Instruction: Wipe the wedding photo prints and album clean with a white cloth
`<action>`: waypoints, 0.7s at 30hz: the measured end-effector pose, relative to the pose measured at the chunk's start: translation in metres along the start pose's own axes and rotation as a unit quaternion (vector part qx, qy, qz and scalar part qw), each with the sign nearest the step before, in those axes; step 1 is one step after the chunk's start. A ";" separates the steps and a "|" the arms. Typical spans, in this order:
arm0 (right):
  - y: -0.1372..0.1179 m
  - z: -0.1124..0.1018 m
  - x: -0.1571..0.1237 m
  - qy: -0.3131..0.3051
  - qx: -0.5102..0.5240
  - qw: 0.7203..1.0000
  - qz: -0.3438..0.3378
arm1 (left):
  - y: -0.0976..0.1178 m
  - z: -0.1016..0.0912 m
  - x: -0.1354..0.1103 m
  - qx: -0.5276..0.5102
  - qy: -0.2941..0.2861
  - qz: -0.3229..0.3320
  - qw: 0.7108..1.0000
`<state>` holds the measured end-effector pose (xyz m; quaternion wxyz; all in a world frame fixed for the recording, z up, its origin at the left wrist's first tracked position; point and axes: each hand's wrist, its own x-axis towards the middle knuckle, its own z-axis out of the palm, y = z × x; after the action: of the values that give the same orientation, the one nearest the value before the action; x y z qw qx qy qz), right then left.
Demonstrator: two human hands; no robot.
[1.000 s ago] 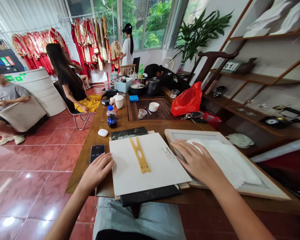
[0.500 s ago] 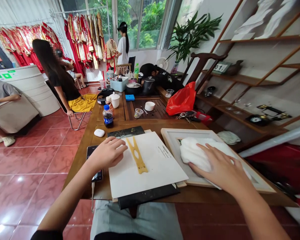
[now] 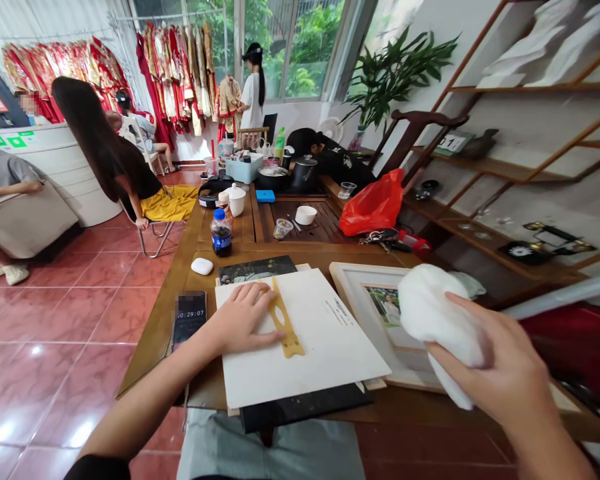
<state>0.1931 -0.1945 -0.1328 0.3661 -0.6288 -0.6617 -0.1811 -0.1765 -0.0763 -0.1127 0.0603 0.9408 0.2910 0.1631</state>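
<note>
My right hand (image 3: 500, 363) is closed on a bunched white sheet of soft wrapping (image 3: 433, 313), lifted off a white picture frame (image 3: 360, 283) whose photo now shows. My left hand (image 3: 245, 317) lies with spread fingers on a white board (image 3: 320, 347), its fingertips touching a yellow forked tool (image 3: 283, 320) that rests on the board. Under the white board a dark board (image 3: 305, 407) sticks out at the table's near edge.
A phone (image 3: 189, 313) showing a timer lies left of the board, with a white earbud case (image 3: 202, 266) and a cola bottle (image 3: 221, 233) beyond. Farther off are a tea tray, cups, a red plastic bag (image 3: 373, 203) and keys. Several people sit or stand at the left and back; shelves line the right wall.
My right hand gathered the white wrapping off the frame and raised it, uncovering the photo. My left hand moved from the table edge by the phone onto the board and the yellow tool.
</note>
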 end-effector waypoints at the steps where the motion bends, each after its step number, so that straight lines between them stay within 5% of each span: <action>1: -0.010 -0.006 0.000 -0.006 0.016 0.999 -0.033 | 0.000 0.002 -0.001 -0.002 -0.001 -0.004 1.000; 5: -0.051 -0.015 -0.001 -0.063 0.054 0.987 -0.135 | 0.001 0.007 -0.004 -0.003 -0.004 -0.010 1.000; 10: -0.090 0.000 0.000 -0.153 0.052 0.954 -0.251 | 0.001 0.007 -0.005 0.003 -0.010 -0.009 1.000; 21: -0.103 0.037 0.021 -0.237 0.023 0.940 -0.245 | -0.002 0.009 -0.004 -0.024 -0.014 0.006 1.000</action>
<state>0.0851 -0.1688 -0.1199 0.1571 -0.4632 -0.8669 -0.0961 -0.1778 -0.0776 -0.1228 0.0862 0.9428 0.2809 0.1573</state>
